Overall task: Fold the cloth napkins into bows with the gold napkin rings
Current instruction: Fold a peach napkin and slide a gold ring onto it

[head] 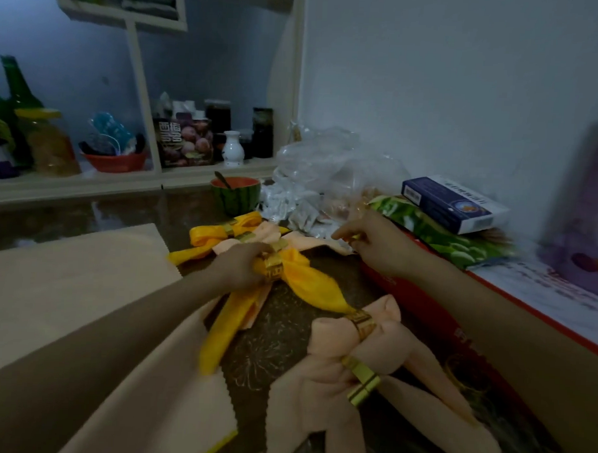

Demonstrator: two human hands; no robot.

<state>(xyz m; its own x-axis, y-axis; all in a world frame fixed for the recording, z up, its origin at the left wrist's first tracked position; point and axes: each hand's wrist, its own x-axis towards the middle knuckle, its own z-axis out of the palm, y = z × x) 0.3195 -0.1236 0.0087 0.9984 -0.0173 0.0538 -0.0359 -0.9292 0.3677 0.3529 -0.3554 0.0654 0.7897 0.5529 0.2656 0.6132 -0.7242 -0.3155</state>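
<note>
Nearest camera: peach bow [322, 379], ringed, well in front of watermelon bowl [235, 195]. Just in front of bowl, left hand [242, 268] grips yellow napkin [309, 284] at gold ring [273, 272]. Right of bowl, right hand [371, 245] pinches small gold piece [354, 237], probably ring. Keep ring centred; even out both loops.

Crowded table: a narrow patch of bare dark tabletop [280, 344] is the one open lane, hemmed by flat peach napkins [69, 259] on the left and peach bows [326, 379] on the right. A red box [420, 308] walls the right edge. Mid-table, the left hand [242, 268] grips a yellow napkin [309, 284]; the right hand [368, 242] pinches a gold ring [355, 237]. Behind, a watermelon bowl [235, 193] and plastic bags [327, 166] block passage.
</note>
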